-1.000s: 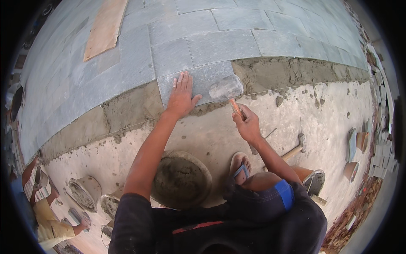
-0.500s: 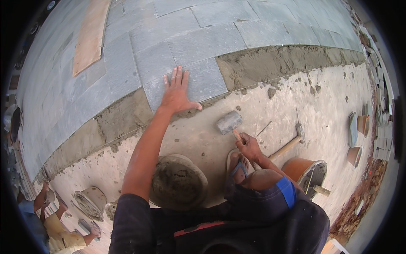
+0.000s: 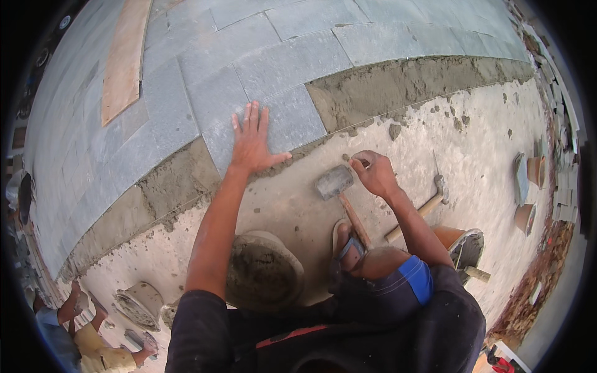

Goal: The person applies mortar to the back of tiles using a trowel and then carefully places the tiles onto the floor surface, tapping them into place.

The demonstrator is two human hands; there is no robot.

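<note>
My left hand (image 3: 252, 146) lies flat with fingers spread on a blue-grey stone tile (image 3: 292, 115) at the edge of the paving. Over the bare ground, my right hand (image 3: 376, 174) is closed in a pinch; a small dark bit shows at its fingertips, too little to name. Just left of it is a rubber mallet (image 3: 334, 181) with a grey head, its wooden handle (image 3: 356, 221) slanting down beside my sandalled foot (image 3: 349, 252). Along the paving's edge, wet mortar (image 3: 410, 87) lies to the right of the tile, and more mortar (image 3: 168, 180) to its left.
A mortar bucket (image 3: 264, 267) stands by my left forearm. To the right lie a wooden-handled hammer (image 3: 423, 211) and an orange bucket (image 3: 449, 237). A board (image 3: 127, 62) rests on the paving. Another person (image 3: 87, 336) crouches at lower left, near a mortar-caked bucket (image 3: 140, 304).
My right hand has let go of the mallet's handle and moved up, closer to the tile edge. The left hand stays on the tile. The view has shifted slightly.
</note>
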